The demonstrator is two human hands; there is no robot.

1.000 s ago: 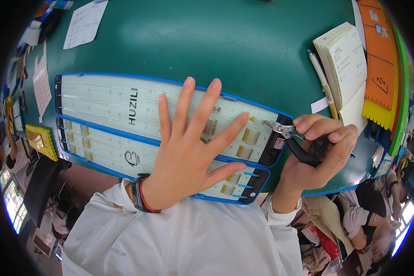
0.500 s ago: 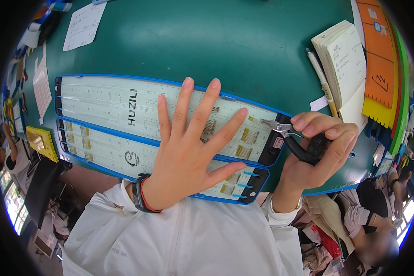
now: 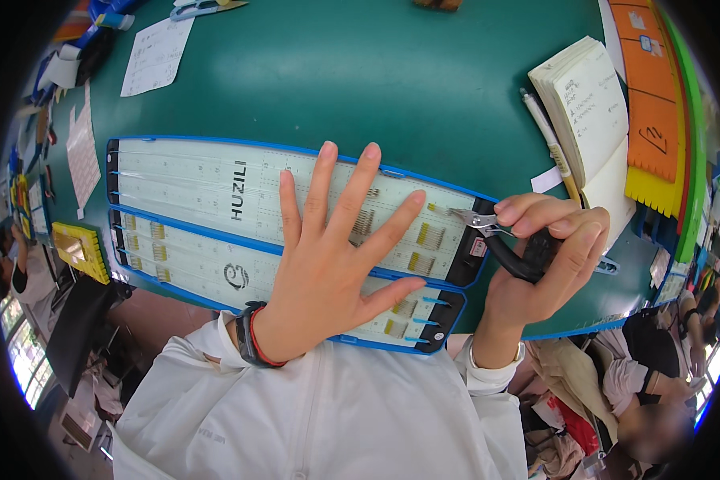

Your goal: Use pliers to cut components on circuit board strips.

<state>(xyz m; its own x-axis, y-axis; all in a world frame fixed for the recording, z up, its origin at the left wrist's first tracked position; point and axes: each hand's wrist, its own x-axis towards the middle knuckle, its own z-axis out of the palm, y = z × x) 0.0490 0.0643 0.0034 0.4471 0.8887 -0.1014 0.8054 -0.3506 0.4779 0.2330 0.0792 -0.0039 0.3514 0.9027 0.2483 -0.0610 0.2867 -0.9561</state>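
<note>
A long, flat blue-edged fishing-rig case (image 3: 192,164) lies opened out in front of me, its pale panels marked with a printed grid. Thin lines stretch along it, and small gold hooks (image 3: 430,235) sit in rows towards its right end. My left hand (image 3: 320,268) rests across the middle of the case with its fingers spread and nothing in them. At the right end, my right hand (image 3: 560,248) grips small pliers (image 3: 516,252) by their black handles. The pliers' silver jaws point left at a single small hook by the case's upper right. Whether they touch it I cannot tell.
An open notebook (image 3: 588,104) with a pen (image 3: 546,132) beside it lies at the right, near orange and green boards (image 3: 648,104). Scissors (image 3: 204,10) and a paper sheet (image 3: 156,56) are at the far left, a yellow block (image 3: 80,250) at the near left. Other people sit at both sides.
The whole scene has shifted slightly in view, bringing the scissors further in. My left hand stays spread on the case, and my right hand still grips the pliers at nearly the same spot.
</note>
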